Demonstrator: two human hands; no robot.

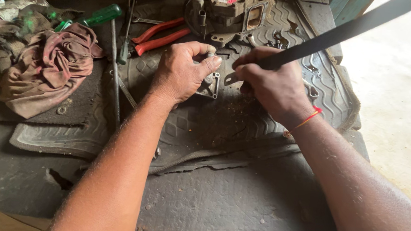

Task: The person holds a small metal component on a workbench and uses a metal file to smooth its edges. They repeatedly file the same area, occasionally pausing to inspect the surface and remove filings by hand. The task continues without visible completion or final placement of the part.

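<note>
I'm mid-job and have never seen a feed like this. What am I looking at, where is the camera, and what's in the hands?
There is no machine here: these are a person's two bare hands, seen from one camera worn on the head, looking down at a dark workbench covered by a black ribbed rubber mat. The left hand pinches a small flat grey metal plate against the mat. The right hand, with a red thread at its wrist, grips a long flat black blade and presses its end onto that plate. Behind the hands sits a grimy grey cast-metal engine part. To the left lie red-handled pliers, a green-handled screwdriver and a crumpled dirty reddish rag.
</note>
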